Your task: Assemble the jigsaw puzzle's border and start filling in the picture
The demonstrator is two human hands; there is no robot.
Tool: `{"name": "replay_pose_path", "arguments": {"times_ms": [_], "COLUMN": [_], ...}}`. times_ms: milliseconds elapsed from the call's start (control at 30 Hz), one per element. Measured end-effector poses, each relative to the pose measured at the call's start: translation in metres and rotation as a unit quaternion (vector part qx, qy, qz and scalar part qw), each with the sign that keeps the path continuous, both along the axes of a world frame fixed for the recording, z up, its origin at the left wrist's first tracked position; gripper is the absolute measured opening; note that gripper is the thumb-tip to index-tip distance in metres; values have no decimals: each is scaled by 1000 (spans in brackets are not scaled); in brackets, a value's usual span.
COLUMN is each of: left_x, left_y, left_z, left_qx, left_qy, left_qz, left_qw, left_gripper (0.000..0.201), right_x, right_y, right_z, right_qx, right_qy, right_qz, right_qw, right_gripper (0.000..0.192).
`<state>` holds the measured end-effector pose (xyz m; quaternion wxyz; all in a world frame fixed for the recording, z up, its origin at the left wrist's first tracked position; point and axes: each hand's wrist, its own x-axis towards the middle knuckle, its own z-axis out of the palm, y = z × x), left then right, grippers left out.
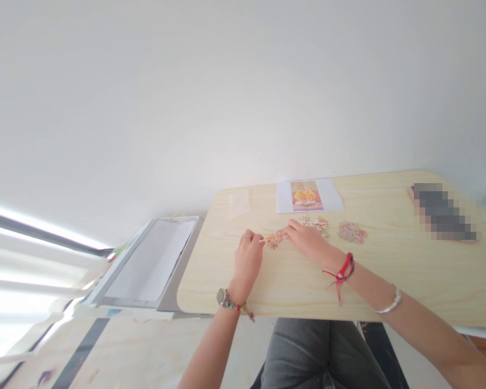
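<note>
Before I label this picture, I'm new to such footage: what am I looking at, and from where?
There is no machine here: a camera worn on a person's head looks forward and down at their left hand and right hand. On the table lie puzzle pieces, a sheet with a printed picture, and, far right, a pixelated thing. Both hands' fingertips meet a small cluster of pieces; whether either grips one is too small to tell. One pile sits partly behind the right hand, another farther right.
</note>
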<state>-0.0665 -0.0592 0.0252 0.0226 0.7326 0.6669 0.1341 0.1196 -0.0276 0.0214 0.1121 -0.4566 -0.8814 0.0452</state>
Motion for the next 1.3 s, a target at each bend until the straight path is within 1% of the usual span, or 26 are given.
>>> {"name": "replay_pose_path", "arguments": {"times_ms": [133, 200, 267, 400, 567, 733, 900, 1067, 1167, 1300], "left_x": [15, 29, 43, 68, 81, 83, 86, 87, 84, 75], "left_y": [-6, -8, -8, -3, 8, 18, 21, 23, 24, 17], "left_z": [2, 2, 2, 2, 2, -3, -9, -10, -9, -8], "left_qx": [-5, -12, -24, -51, -63, -43, -25, -30, -37, -39], "left_qy": [-8, -14, -14, 15, 48, 69, 73, 74, 73, 92], "left_qz": [-16, -43, -75, -108, -116, -93, -88, -99, -121, -149], "left_qw": [1000, 999, 997, 993, 990, 992, 993, 992, 989, 984], "left_gripper": [13, 16, 16, 13, 16, 17, 18, 21, 21, 19], "right_x": [46, 63, 71, 65, 52, 55, 60, 57, 54, 49], "right_y": [-9, -13, -16, -18, -15, -13, -19, -20, -18, -19], "right_z": [-5, -9, -11, -9, -5, -9, -8, -5, -5, -8], "right_qx": [12, 10, 5, -9, 3, 6, 6, -5, -6, -3], "right_qy": [32, 33, 30, 6, -10, 11, 29, 47, 54, 48], "right_qz": [-66, -81, -83, -93, -93, -92, -80, -69, -66, -70], "right_qw": [997, 996, 996, 996, 996, 996, 996, 996, 996, 996], "right_gripper": [23, 22, 21, 20, 17, 17, 17, 19, 19, 21]}}
